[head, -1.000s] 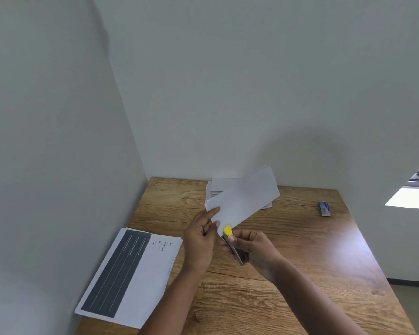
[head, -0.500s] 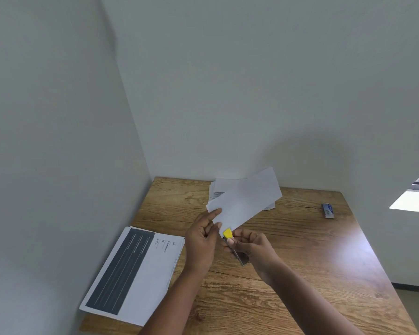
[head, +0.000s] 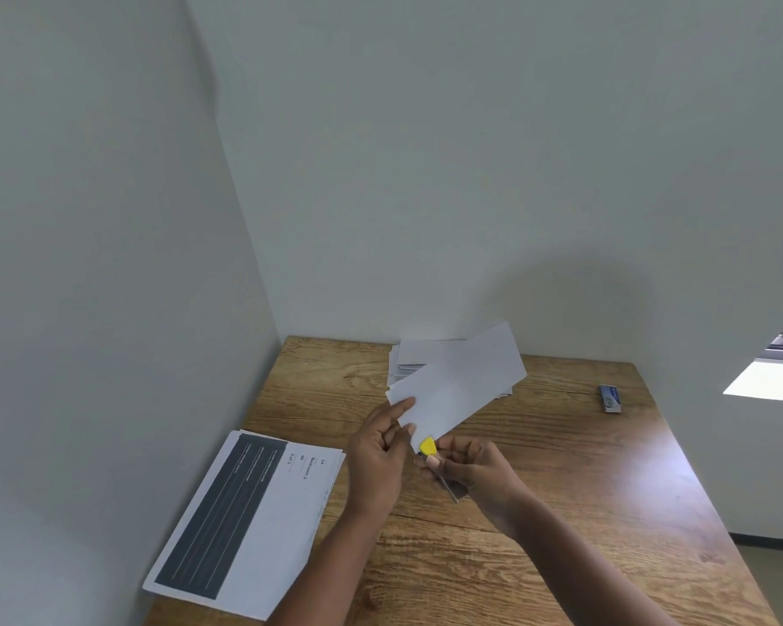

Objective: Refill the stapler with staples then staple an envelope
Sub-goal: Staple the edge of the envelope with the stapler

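A white envelope (head: 462, 386) is held tilted above the wooden table, its far end pointing up and right. My left hand (head: 378, 463) pinches its near left corner between thumb and fingers. My right hand (head: 475, 472) grips a small stapler with a yellow tip (head: 428, 446), and that tip sits at the envelope's lower near edge. Most of the stapler's body is hidden inside my right hand; only a dark metal strip shows below the fingers.
A stack of white envelopes (head: 414, 359) lies at the back of the table (head: 561, 512) against the wall. A small blue staple box (head: 610, 398) sits at the back right. Printed sheets with a dark panel (head: 245, 517) lie at the left edge.
Both hands with the envelope and stapler stay nearly in place. The head camera has tilted slightly, shifting the table lower in the view.
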